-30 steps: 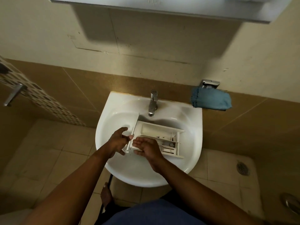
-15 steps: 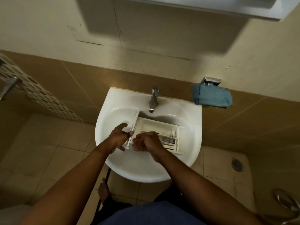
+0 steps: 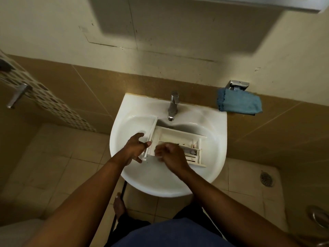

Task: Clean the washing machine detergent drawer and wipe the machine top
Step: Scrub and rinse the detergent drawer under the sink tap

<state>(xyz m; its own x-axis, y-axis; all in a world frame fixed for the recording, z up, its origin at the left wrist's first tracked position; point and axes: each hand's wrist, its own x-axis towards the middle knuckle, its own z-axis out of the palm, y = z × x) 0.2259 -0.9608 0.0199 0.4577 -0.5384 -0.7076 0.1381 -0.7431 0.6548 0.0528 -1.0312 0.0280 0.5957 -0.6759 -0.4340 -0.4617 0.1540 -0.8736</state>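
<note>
Blue clothing [image 3: 169, 234]: closest to me, the person's front, just short of the near rim of the sink [image 3: 220, 136].
Bare foot [image 3: 119, 205]: on the floor tiles beneath the sink's near edge, beside a dark pipe [image 3: 123, 190] that runs down from under the sink.
Arms: both bare, reaching forward over the sink's near rim and meeting inside the bowl.
Left hand [image 3: 134, 148]: in the sink's left half, clamped on the front panel [image 3: 152, 134] of the detergent drawer [image 3: 178, 137], with the thumb on the panel's inner face and the other fingers spread round its outer side.
Right hand [image 3: 171, 155]: at the middle of the sink, just beside the left hand but apart from it, fingers curled over the drawer's near wall. It is blurred, so I cannot tell whether it grips anything.
Detergent drawer: white plastic, lying open side up in the sink bowl, front panel toward the sink's left.
Small compartments [image 3: 193, 149]: at the drawer's end toward the sink's right, with dark grime on the dividers.
Floor drain [image 3: 266, 179]: a round metal grate in the floor tiles, right of the sink.
Tap [image 3: 173, 106]: chrome, upright at the middle of the sink's back edge, spout above the drawer.
Blue cloth [image 3: 239, 104]: folded and draped from a metal holder [image 3: 237, 85] on the wall, just right of the sink's back corner.
Mosaic strip [image 3: 53, 106]: a patterned tile band well left of the sink, with a metal lever handle [image 3: 17, 97] at its far end.
Wall: brown tiles behind the sink, pale plaster higher up.
White shelf edge [image 3: 293, 4]: high above the sink, toward its right.
</note>
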